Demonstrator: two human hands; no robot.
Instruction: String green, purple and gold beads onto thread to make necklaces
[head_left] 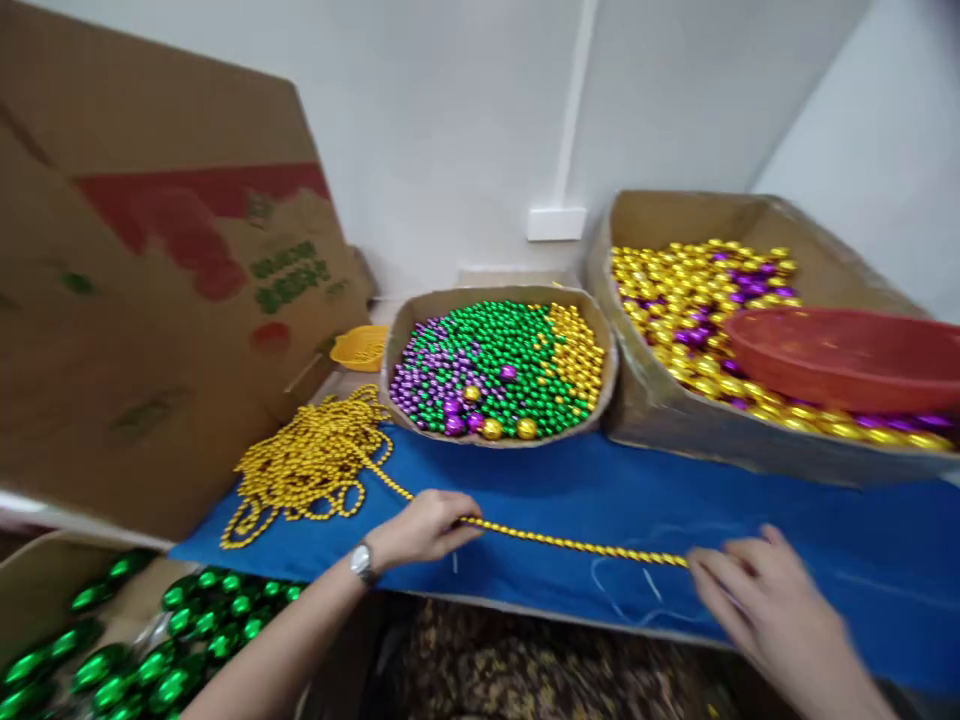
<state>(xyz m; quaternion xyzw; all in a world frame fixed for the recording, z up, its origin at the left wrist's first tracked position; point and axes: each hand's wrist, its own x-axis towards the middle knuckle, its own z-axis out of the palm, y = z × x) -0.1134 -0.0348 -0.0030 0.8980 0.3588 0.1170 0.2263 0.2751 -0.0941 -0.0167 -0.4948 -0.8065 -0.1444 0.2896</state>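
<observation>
A string of small gold beads [570, 543] is stretched taut between my two hands, just above the front part of the blue cloth. My left hand [426, 526], with a watch at the wrist, pinches the strand near the middle of the view. The strand runs on from it to a tangled pile of gold bead strings [307, 455] at the left. At the right, my right hand [765, 590] closes its thumb and forefinger on the other end, the remaining fingers loosely bent; it is slightly blurred.
A cardboard tray [499, 440] holds purple, green and gold beads. To its right, a larger box [675, 430] of gold and purple beads carries a red basin [840, 365]. A yellow basket [356, 350], tall carton [172, 300] and large green beads [165, 670] are left. Blue cloth [517, 475] covers the table.
</observation>
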